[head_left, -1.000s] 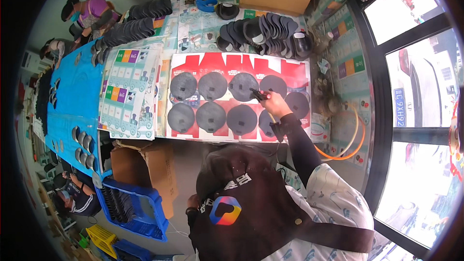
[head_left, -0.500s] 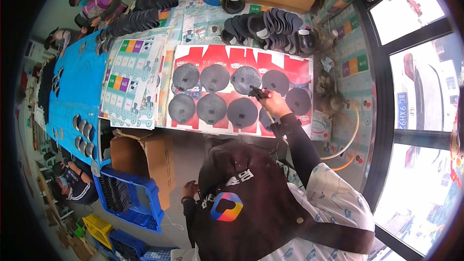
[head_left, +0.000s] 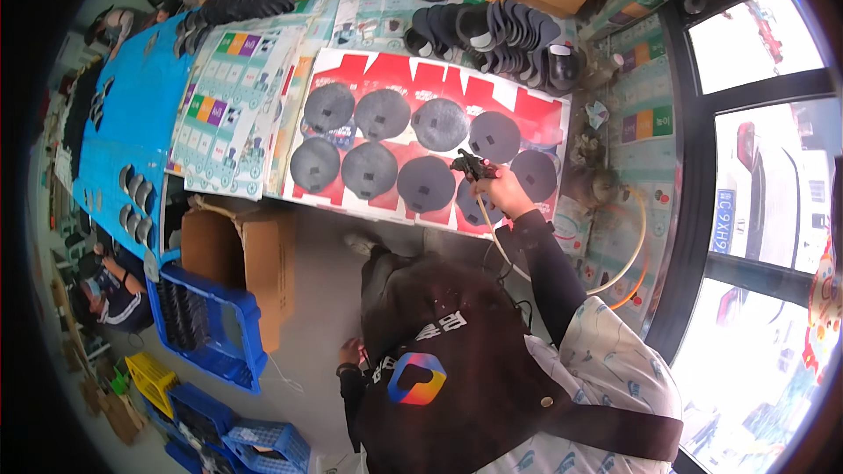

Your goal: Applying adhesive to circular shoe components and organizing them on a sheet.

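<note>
Okay, blue table point(head_left: 132, 123) runs down the left side; worktable point(head_left: 351, 31), covered in printed sheets, fills the upper middle. Brown apron point(head_left: 492, 386) on the person, lower middle. Red-and-white cardboard sheet point(head_left: 382, 70) lies flat along the worktable's near side, stack of printed sheets point(head_left: 206, 127) just left of it. Brown carton point(head_left: 270, 272) below the table edge; blue crate point(head_left: 255, 342) to its lower left, dark pieces point(head_left: 183, 312) inside. Dark curved pads point(head_left: 505, 35) overlap in rows behind the cardboard sheet. Pale hose point(head_left: 644, 224) loops at the right. Nine gray discs point(head_left: 370, 170) lie spread on the cardboard sheet, one partly behind the right hand point(head_left: 507, 195). That hand is over the sheet's right half, fingers wrapped around a spray gun point(head_left: 472, 165), black, front end pointing left, among the discs. Can't tell if the gun touches any. Left hand point(head_left: 351, 353) is low beside the apron; too small to tell its grip.
</note>
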A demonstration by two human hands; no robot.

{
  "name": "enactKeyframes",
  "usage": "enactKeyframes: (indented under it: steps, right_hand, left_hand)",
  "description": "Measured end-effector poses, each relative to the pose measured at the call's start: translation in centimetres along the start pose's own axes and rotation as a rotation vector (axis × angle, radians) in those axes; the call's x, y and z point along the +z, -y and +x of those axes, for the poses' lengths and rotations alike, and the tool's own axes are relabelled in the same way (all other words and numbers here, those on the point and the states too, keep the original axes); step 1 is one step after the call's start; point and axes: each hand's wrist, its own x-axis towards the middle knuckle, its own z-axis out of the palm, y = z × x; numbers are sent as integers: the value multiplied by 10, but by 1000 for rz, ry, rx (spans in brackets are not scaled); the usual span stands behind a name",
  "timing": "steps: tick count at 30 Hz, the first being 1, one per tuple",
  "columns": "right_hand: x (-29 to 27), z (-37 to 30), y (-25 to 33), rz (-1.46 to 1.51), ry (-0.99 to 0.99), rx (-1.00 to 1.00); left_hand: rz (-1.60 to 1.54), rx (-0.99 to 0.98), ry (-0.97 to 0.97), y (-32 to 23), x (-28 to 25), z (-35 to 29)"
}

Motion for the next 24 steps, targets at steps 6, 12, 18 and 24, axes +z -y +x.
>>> enactKeyframes:
  steps: [6, 12, 18, 24]
  right_hand:
    - [27, -12, -24, -61, -27, -47]
    - [38, -15, -20, -168, 114, -93]
    - [39, -26, -7, -356, 183, -174]
    - [46, -53, 2, -393, -73, -237]
  left_hand:
    - [507, 43, -59, 24, 6, -14]
    - [296, 289, 45, 8, -14, -9]
    - [-399, 22, -44, -27, -43, 10]
    - [-400, -100, 27, 18, -46, 10]
